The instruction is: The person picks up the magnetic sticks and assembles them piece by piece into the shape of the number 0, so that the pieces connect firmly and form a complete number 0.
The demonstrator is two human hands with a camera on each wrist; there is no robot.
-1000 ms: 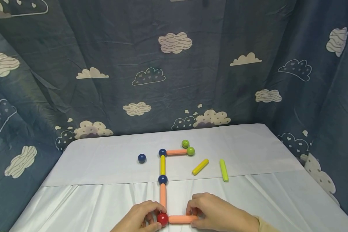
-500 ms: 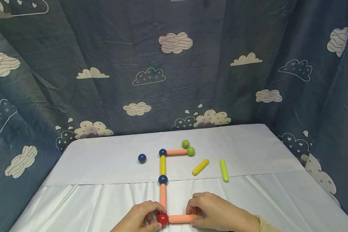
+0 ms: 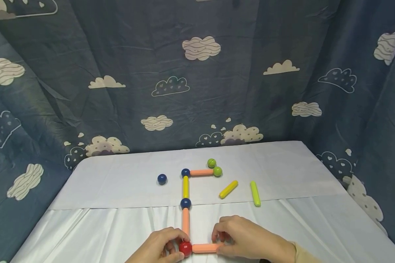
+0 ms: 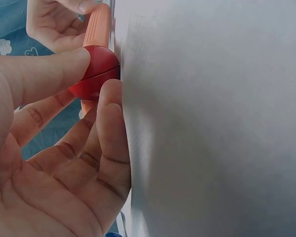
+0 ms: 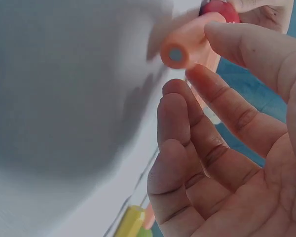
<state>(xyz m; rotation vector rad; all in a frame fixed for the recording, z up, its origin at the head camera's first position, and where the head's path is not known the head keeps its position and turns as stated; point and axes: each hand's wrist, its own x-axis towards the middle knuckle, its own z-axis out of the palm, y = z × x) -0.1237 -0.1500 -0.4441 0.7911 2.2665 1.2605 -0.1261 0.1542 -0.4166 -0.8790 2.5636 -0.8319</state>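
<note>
Well, glossy red ball, ridged stick.

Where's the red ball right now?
In the head view, the red ball is near the bottom edge, just left of centre. The left hand holds it, with one orange stick on its right and another orange stick above.

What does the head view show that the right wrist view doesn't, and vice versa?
Head only: the loose blue ball, plus two blue balls at the ends of a yellow stick.
Right wrist only: the greyish disc in the end of the near orange stick, and the palm side of the right hand.
Both: that stick, the red ball, the right hand and part of the left hand.
</note>
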